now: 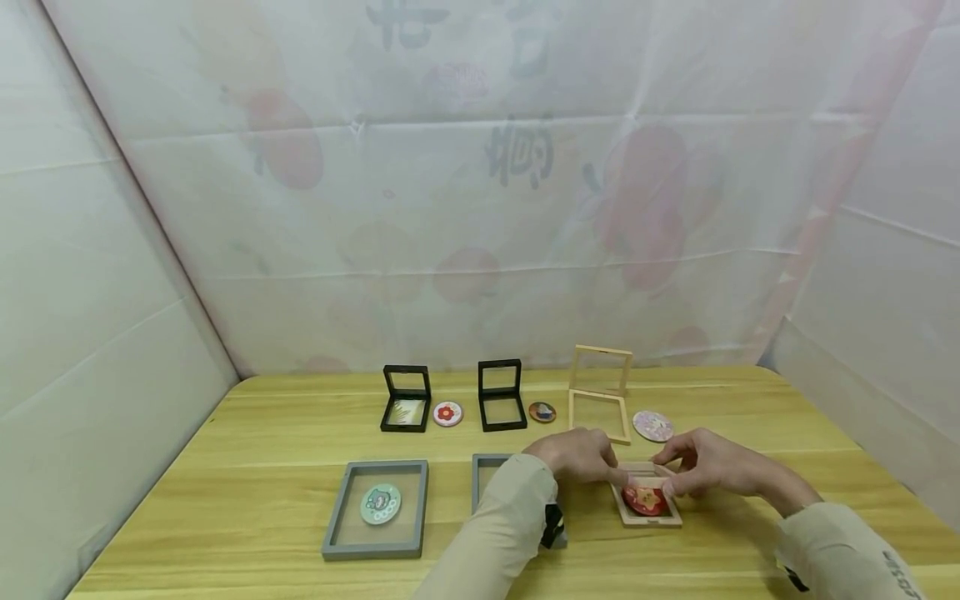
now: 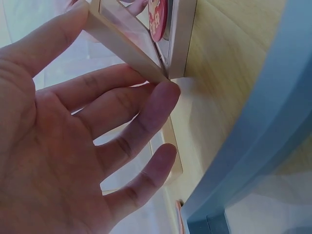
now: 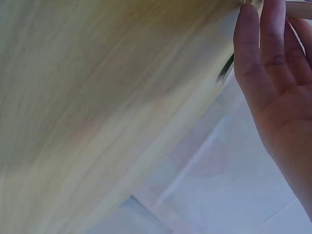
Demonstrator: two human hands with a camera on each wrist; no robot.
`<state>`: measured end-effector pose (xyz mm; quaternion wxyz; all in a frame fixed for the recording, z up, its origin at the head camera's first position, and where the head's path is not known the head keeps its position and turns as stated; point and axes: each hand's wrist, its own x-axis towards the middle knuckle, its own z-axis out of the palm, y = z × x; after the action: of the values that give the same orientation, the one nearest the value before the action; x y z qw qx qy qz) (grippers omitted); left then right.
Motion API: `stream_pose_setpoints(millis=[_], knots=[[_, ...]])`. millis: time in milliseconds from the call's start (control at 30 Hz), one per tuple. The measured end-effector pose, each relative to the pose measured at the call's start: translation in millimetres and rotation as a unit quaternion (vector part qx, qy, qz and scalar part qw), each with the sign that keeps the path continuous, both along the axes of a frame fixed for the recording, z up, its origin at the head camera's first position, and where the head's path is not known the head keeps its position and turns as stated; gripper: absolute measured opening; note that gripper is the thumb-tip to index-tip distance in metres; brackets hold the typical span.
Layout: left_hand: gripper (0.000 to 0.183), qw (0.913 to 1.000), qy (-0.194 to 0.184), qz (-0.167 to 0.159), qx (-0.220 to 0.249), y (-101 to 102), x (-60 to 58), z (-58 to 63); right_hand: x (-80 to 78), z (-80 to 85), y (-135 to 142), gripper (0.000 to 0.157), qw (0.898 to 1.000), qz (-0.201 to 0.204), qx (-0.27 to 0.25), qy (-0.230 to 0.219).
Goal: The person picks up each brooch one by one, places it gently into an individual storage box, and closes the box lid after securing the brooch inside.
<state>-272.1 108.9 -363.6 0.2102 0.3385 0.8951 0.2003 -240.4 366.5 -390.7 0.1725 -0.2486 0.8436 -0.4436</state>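
Observation:
A small light-wood display frame [image 1: 651,522] lies at the right of the table with its lid tilted part-way up. Inside it is a round red badge [image 1: 645,500] with a yellow figure. My left hand [image 1: 577,456] pinches the lid's left side; the left wrist view has thumb and fingers on the lid [image 2: 126,46], angled over the base. From the right, my right hand [image 1: 712,467] holds the lid's other side between thumb and fingers. Only a sliver of the pale lid edge [image 3: 298,9] shows in the right wrist view.
A grey frame [image 1: 480,483] lies partly under my left sleeve. Further left, another grey frame [image 1: 375,550] holds a green badge [image 1: 381,504]. Behind stand two open black frames [image 1: 502,427], an open wooden frame [image 1: 600,392], and loose badges, including a purple one [image 1: 653,426].

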Motion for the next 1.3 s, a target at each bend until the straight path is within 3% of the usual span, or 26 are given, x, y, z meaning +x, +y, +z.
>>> stream_pose_setpoints(millis=[233,933,1300], knots=[[0.029,0.9987,0.033,-0.039,-0.001,1.2,3.0,-1.3,2.1,1.9,-2.9,0.048,0.999,-0.009,0.039,0.036],[0.025,0.9978,0.065,-0.012,-0.012,4.3,10.4,-3.2,9.3,3.0,-11.5,0.063,0.99,-0.036,0.105,0.083],[0.038,0.9891,0.133,-0.013,-0.061,11.0,19.2,-3.2,15.1,4.4,-17.5,0.067,0.984,-0.056,0.129,0.109]])
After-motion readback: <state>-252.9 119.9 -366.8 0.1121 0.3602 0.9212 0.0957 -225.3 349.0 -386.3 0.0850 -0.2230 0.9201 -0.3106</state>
